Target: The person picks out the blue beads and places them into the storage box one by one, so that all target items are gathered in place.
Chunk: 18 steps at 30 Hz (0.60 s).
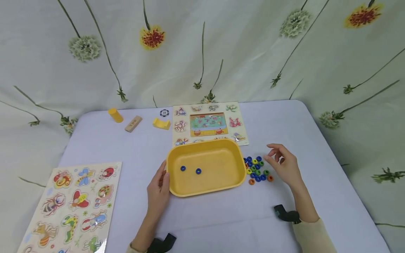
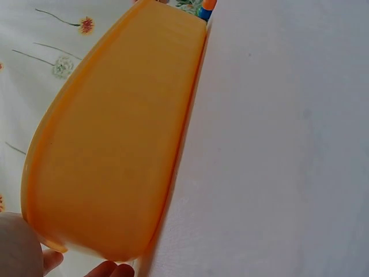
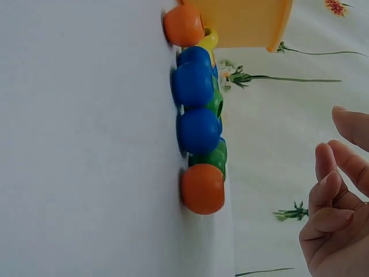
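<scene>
A shallow yellow tray (image 1: 205,188) sits mid-table with two blue beads (image 1: 198,171) inside. My left hand (image 1: 159,189) holds the tray's left end, thumb at the rim and fingers along the outer wall; in the left wrist view the fingertips (image 2: 109,269) show at that end. To the right of the tray lies a loose cluster of blue, green, yellow and orange beads (image 1: 257,172). My right hand (image 1: 283,167) hovers just right of those beads, fingers loosely bent, holding nothing. In the right wrist view it is apart from the orange bead (image 3: 203,189).
Behind the tray lies a sea-animal puzzle board (image 1: 209,124), partly covered by it. An insect puzzle board (image 1: 76,207) is at the left front. Along the back left are a yellow cylinder (image 1: 115,115), a wooden block (image 1: 133,124), a yellow arch piece (image 1: 161,123) and a round chip (image 1: 164,112).
</scene>
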Available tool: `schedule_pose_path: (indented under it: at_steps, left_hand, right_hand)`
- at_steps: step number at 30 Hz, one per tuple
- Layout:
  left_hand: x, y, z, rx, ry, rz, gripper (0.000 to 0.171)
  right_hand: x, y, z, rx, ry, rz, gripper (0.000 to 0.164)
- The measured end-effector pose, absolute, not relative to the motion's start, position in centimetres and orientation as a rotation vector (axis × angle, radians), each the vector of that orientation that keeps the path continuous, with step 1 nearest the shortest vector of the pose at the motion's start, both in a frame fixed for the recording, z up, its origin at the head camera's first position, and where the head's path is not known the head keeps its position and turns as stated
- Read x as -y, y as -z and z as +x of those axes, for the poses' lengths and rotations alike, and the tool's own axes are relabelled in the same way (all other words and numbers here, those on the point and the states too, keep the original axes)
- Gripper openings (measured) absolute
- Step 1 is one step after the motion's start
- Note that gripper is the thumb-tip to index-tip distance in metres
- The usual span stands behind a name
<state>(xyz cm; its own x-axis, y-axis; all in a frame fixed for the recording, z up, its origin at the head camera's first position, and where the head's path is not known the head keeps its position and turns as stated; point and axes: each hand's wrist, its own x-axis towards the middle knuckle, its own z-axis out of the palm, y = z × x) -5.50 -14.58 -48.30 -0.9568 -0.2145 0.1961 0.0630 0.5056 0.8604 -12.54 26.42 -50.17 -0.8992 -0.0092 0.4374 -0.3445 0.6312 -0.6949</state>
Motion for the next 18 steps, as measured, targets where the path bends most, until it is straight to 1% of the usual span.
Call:
schedule_pose_path:
  at_steps: [3, 7, 10, 14, 18]
  left_hand:
    - [14.6, 48.3, -5.5, 2.470, 1.440, 0.135, 0.041]
    - [14.5, 48.3, -5.4, 2.479, 1.432, 0.132, 0.041]
    - [14.5, 48.3, -5.4, 2.480, 1.431, 0.128, 0.041]
    - [14.6, 48.4, -5.4, 2.473, 1.428, 0.126, 0.041]
    - [14.7, 48.3, -5.4, 2.468, 1.430, 0.121, 0.041]
  right_hand:
    - [-26.2, 50.0, -13.0, 2.517, -1.154, 0.275, 0.036]
    - [-25.0, 47.8, -12.5, 2.649, -1.226, 0.252, 0.036]
    - [-24.4, 46.9, -12.3, 2.792, -1.238, 0.197, 0.034]
    - [-24.2, 47.2, -12.5, 2.956, -1.115, 0.170, 0.028]
    - [-23.8, 47.6, -12.8, 2.983, -1.026, 0.182, 0.023]
